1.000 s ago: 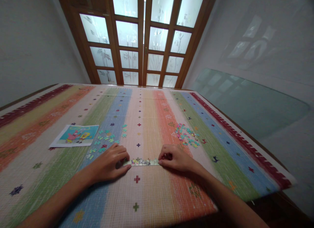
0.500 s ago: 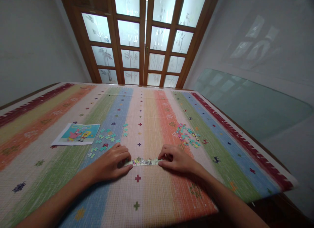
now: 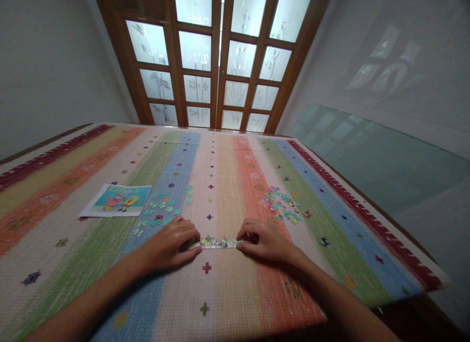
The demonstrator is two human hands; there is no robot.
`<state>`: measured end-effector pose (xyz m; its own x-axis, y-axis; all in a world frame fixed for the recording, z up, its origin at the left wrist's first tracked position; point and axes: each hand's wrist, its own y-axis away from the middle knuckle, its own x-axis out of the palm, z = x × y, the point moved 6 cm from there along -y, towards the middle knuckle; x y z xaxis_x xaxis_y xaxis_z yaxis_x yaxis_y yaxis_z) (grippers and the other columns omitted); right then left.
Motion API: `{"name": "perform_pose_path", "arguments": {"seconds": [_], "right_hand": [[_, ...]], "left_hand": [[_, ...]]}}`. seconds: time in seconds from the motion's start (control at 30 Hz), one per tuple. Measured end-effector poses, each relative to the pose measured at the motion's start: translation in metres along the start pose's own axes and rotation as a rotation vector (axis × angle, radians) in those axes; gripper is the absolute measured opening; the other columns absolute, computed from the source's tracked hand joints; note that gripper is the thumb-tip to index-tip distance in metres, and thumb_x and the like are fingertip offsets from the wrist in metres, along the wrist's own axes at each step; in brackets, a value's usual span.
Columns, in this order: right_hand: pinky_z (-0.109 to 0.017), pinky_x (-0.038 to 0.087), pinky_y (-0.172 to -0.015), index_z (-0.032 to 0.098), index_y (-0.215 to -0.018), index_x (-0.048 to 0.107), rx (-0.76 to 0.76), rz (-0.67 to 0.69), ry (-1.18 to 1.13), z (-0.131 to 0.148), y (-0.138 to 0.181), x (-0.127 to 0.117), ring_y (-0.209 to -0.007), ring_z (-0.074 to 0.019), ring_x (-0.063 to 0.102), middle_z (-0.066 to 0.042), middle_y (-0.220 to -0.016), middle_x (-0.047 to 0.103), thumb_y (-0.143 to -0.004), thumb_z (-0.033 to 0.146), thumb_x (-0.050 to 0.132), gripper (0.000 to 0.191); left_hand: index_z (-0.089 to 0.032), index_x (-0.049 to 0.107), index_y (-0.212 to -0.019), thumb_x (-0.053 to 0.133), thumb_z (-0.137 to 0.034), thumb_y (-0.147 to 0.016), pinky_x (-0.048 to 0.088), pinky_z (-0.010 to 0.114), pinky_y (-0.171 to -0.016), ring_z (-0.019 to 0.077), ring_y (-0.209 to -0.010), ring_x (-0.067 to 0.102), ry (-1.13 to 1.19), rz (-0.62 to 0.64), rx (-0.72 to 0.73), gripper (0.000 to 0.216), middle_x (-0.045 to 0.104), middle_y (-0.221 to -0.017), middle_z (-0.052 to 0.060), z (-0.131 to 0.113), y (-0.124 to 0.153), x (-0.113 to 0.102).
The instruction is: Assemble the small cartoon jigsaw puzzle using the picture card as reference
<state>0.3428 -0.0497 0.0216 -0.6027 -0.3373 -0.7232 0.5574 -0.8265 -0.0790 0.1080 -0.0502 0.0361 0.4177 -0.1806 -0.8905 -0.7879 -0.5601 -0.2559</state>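
A short row of joined puzzle pieces (image 3: 218, 243) lies flat on the striped cloth. My left hand (image 3: 171, 244) presses its fingertips on the row's left end. At the right end my right hand (image 3: 262, 240) pinches the strip with curled fingers. Loose teal and pink pieces (image 3: 161, 210) are scattered just beyond my left hand. Past my right hand lies a second heap of loose pieces (image 3: 282, 205).
A cartoon reference picture (image 3: 117, 200) lies at the left on the striped tablecloth (image 3: 227, 293). The table's right edge (image 3: 370, 209) runs along a wall with a leaning glass pane (image 3: 370, 156). Wooden glazed doors (image 3: 220, 62) stand behind the table.
My hands and the strip stay where they were; only the camera view has shifted slightly.
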Motion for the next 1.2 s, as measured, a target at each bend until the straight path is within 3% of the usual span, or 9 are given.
{"name": "perform_pose_path", "arguments": {"seconds": [0.37,0.57,0.7,0.83,1.0,1.2], "right_hand": [[-0.026,0.040,-0.064,0.018,-0.088,0.075,0.010,0.014,0.027,0.002,0.000,0.001,-0.071,-0.0130,0.056,-0.002,-0.083,0.063,-0.088,0.021,0.072,0.004],[-0.027,0.042,-0.067,0.018,-0.087,0.074,0.005,0.018,0.040,0.004,0.000,0.000,-0.073,-0.0138,0.058,-0.003,-0.084,0.064,-0.093,0.023,0.066,0.012],[-0.027,0.042,-0.067,0.018,-0.086,0.074,-0.010,0.008,0.052,0.004,0.000,-0.001,-0.072,-0.0136,0.058,-0.003,-0.082,0.064,-0.094,0.022,0.064,0.014],[-0.028,0.042,-0.068,0.018,-0.088,0.074,-0.021,-0.013,0.073,0.004,0.000,-0.001,-0.073,-0.0142,0.058,-0.004,-0.083,0.065,-0.096,0.023,0.062,0.015],[-0.028,0.042,-0.069,0.018,-0.086,0.074,-0.034,-0.025,0.094,0.006,-0.001,-0.001,-0.073,-0.0146,0.058,-0.004,-0.082,0.065,-0.096,0.022,0.062,0.017],[-0.029,0.041,-0.069,0.019,-0.083,0.071,-0.035,-0.022,0.104,0.005,-0.002,-0.001,-0.073,-0.0147,0.058,-0.004,-0.082,0.065,-0.098,0.025,0.060,0.019]], "left_hand": [[-0.022,0.066,-0.100,0.056,-0.032,-0.103,0.045,0.037,-0.081,0.0185,-0.077,0.059,0.009,-0.005,-0.015,0.014,0.066,-0.084,0.002,-0.003,0.000,0.002],[-0.022,0.066,-0.101,0.052,-0.036,-0.106,0.046,0.038,-0.079,0.0193,-0.077,0.061,-0.041,-0.095,-0.056,0.020,0.067,-0.082,0.002,0.007,0.006,-0.018],[-0.022,0.067,-0.106,0.052,-0.038,-0.105,0.048,0.037,-0.077,0.0216,-0.080,0.063,-0.122,-0.204,-0.118,0.022,0.068,-0.086,0.003,0.025,0.024,-0.038],[-0.023,0.065,-0.106,0.053,-0.046,-0.103,0.051,0.042,-0.085,0.0268,-0.093,0.066,-0.213,-0.295,-0.220,0.027,0.071,-0.099,0.007,0.053,0.049,-0.060],[-0.025,0.067,-0.108,0.049,-0.055,-0.100,0.051,0.048,-0.089,0.0314,-0.097,0.066,-0.299,-0.263,-0.349,0.037,0.072,-0.102,0.009,0.089,0.069,-0.078],[-0.023,0.070,-0.104,0.047,-0.058,-0.096,0.052,0.051,-0.093,0.0338,-0.105,0.066,-0.302,-0.206,-0.365,0.042,0.072,-0.108,0.013,0.118,0.059,-0.087]]}}
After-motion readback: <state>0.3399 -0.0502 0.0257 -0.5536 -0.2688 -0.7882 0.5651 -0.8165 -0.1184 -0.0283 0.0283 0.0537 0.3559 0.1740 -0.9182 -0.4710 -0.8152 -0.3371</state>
